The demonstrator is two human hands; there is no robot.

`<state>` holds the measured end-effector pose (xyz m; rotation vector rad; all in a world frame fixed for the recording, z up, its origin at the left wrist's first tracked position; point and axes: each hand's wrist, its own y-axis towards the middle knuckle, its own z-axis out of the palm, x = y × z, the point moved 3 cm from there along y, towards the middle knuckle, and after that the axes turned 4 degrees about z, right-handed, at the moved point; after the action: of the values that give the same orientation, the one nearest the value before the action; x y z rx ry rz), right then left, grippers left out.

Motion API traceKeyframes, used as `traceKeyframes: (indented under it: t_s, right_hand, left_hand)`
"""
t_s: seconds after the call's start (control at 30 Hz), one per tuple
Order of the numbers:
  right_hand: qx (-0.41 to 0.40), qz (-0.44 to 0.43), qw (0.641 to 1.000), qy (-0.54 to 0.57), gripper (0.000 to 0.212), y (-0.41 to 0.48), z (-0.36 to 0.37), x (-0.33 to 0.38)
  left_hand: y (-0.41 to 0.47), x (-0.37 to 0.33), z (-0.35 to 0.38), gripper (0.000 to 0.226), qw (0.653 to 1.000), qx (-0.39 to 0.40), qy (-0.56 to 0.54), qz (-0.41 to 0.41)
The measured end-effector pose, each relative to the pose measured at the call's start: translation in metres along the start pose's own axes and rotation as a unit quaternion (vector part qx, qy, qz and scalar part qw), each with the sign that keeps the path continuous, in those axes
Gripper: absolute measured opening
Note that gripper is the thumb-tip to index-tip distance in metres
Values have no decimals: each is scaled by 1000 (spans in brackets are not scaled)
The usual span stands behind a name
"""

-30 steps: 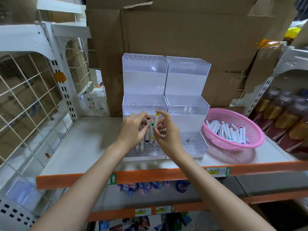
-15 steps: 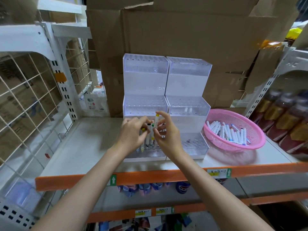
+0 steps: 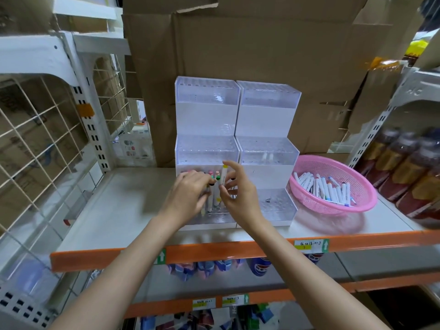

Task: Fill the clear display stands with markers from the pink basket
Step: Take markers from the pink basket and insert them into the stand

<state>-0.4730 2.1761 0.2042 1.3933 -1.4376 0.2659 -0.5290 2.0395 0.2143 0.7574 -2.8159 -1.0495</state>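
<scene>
Two clear three-tier display stands sit side by side on the shelf, the left stand (image 3: 206, 115) and the right stand (image 3: 269, 120). Several white markers (image 3: 210, 197) stand upright in the left stand's lowest tier. My left hand (image 3: 188, 196) rests curled over them, fingertips on a green-capped marker. My right hand (image 3: 238, 194) pinches a yellow-capped marker (image 3: 223, 175) upright above that tier. The pink basket (image 3: 364, 201) at the right holds several more markers (image 3: 326, 188).
Cardboard boxes (image 3: 262, 44) stand close behind the stands. A wire-grid rack (image 3: 42, 129) closes off the left side; dark bottles (image 3: 409, 167) line the right. The shelf's orange front edge (image 3: 214, 252) runs below my wrists.
My left hand has dropped lower onto the standing markers. My right hand still holds the yellow-capped marker at nearly the same spot.
</scene>
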Motion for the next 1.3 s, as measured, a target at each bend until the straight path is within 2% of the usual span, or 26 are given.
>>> traceKeyframes:
  t_s: [0.23, 0.43, 0.57, 0.7, 0.8, 1.03, 1.2, 1.3]
  right_hand:
    - [-5, 6, 1000, 0, 55, -1, -3, -5]
    - [1, 6, 1000, -14, 56, -2, 1, -7]
    - [5, 8, 1000, -19, 56, -5, 2, -8]
    - [11, 9, 999, -43, 46, -4, 2, -7]
    - [28, 3, 996, -89, 42, -3, 3, -7]
    - [47, 15, 991, -128, 48, -7, 10, -14]
    - [43, 7, 992, -121, 40, -5, 8, -14]
    - [47, -7, 989, -143, 42, -6, 10, -13]
  left_hand:
    - [-6, -3, -10, 43, 999, -18, 24, 17]
    - [-15, -3, -9, 46, 1000, -25, -9, 1]
    - [-13, -4, -9, 42, 1000, -20, -16, -8]
    - [-15, -6, -11, 36, 1000, -19, -6, -16]
    - [-21, -6, -10, 46, 1000, -3, 16, -14]
    - [-27, -3, -16, 44, 999, -9, 34, -20]
    - [-25, -3, -17, 39, 999, -25, 22, -28]
    - [-25, -3, -16, 39, 999, -28, 22, -28]
